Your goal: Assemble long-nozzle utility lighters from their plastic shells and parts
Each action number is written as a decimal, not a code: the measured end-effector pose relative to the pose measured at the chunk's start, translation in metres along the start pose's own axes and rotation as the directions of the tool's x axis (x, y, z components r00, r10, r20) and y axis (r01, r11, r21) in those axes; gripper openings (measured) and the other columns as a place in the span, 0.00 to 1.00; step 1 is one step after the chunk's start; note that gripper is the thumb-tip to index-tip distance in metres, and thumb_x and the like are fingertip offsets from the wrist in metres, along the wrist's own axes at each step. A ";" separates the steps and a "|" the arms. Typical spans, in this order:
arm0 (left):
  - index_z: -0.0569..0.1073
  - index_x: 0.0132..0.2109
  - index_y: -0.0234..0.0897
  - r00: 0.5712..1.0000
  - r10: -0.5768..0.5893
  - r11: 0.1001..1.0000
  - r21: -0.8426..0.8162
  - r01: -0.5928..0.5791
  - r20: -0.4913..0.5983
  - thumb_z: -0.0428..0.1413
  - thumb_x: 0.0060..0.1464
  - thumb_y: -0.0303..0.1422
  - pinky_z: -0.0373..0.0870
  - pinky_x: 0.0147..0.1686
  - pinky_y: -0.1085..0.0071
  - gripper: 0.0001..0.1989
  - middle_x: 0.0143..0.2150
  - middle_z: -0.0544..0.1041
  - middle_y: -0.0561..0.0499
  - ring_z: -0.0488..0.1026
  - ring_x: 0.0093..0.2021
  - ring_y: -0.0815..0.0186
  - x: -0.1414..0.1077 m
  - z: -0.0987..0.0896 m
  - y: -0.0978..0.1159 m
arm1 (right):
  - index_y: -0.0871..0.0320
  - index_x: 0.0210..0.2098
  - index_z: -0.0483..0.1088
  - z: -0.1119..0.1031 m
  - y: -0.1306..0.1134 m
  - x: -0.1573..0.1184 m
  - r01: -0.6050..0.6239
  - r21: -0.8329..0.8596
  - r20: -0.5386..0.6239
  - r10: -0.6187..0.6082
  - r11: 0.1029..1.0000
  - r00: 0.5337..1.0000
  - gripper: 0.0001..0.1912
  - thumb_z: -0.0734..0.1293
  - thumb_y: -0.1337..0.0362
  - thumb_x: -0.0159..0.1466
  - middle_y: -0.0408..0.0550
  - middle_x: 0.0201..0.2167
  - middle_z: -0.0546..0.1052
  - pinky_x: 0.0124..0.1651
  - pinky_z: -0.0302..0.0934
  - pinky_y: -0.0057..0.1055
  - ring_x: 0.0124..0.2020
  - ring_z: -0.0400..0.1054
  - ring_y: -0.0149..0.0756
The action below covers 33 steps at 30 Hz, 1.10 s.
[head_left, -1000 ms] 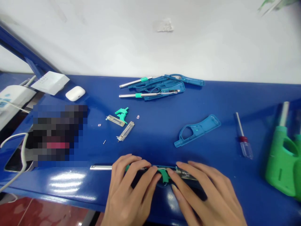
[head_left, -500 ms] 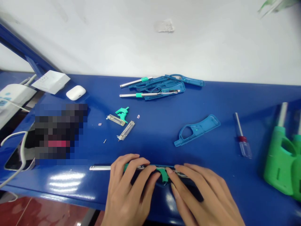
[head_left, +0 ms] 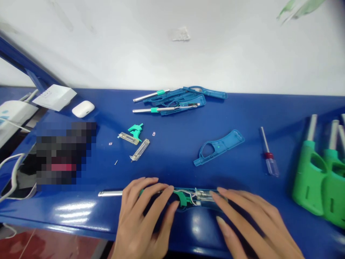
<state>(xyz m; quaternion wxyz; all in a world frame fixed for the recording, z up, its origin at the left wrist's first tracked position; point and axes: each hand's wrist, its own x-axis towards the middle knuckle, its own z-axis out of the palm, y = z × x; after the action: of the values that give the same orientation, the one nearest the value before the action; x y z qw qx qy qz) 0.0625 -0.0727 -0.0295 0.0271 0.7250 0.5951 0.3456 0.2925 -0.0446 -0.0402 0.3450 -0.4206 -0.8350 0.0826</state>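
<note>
An opened utility lighter lies lengthwise along the table's near edge. From its left end sticks out a silver metal tube (head_left: 110, 193). My left hand (head_left: 145, 216) is closed over the tube's base and the blue half-shell, fingertips beside the green trigger (head_left: 183, 198). Thin white wires (head_left: 192, 196) run right from the trigger to a clear fuel tank (head_left: 206, 195) lying in the shell. My right hand (head_left: 253, 216) grips the lighter's right end, its fingertips on the tank and its thumb at the near side. The fingers hide the shell's right end.
Beyond my hands lie a loose blue half-shell (head_left: 222, 147), a screwdriver (head_left: 268, 158), green triggers (head_left: 137, 130), two clear tanks (head_left: 140, 150) and a screw (head_left: 116, 162). Blue lighter parts (head_left: 178, 102) are piled near the wall. Green lighters (head_left: 309, 180) stand right; a white case (head_left: 83, 109) sits left.
My right hand has slid right from beside the trigger to the lighter's right end, uncovering the wires and the tank. My left hand keeps its hold. The view has shifted slightly.
</note>
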 end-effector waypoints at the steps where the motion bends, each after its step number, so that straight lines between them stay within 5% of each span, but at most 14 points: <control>1: 0.78 0.50 0.32 1.000 0.007 1.000 -0.001 -0.007 0.012 0.58 0.61 0.19 0.66 0.56 0.55 0.11 0.45 0.79 0.46 0.71 0.53 0.58 0.000 0.000 0.001 | 0.58 0.56 0.75 0.000 0.002 -0.001 0.007 -0.007 0.013 -0.007 1.000 1.000 0.19 0.69 0.75 0.66 0.50 0.53 0.77 0.55 0.66 0.43 0.52 0.71 0.43; 13: 0.78 0.53 0.33 0.983 0.075 0.997 -0.040 -0.069 0.166 0.58 0.63 0.21 0.71 0.55 0.43 0.12 0.53 0.76 0.39 0.67 0.60 0.49 0.002 0.012 0.013 | 0.59 0.55 0.75 0.002 0.004 -0.003 -0.010 0.014 0.051 0.009 1.000 0.999 0.18 0.67 0.76 0.68 0.51 0.53 0.76 0.54 0.68 0.37 0.53 0.71 0.39; 33: 0.81 0.49 0.34 0.969 0.131 0.987 -0.119 -0.108 0.209 0.53 0.63 0.15 0.65 0.64 0.60 0.17 0.51 0.80 0.48 0.69 0.62 0.60 0.006 0.007 0.015 | 0.61 0.54 0.77 0.002 0.006 0.000 0.003 0.007 0.054 -0.003 1.000 0.999 0.16 0.68 0.75 0.68 0.51 0.52 0.77 0.54 0.67 0.35 0.51 0.71 0.37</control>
<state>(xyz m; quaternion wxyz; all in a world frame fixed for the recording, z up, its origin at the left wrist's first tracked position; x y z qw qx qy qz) 0.0789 -0.0696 -0.0251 0.1093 0.7904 0.5245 0.2970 0.2947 -0.0402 -0.0440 0.3237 -0.4157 -0.8445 0.0964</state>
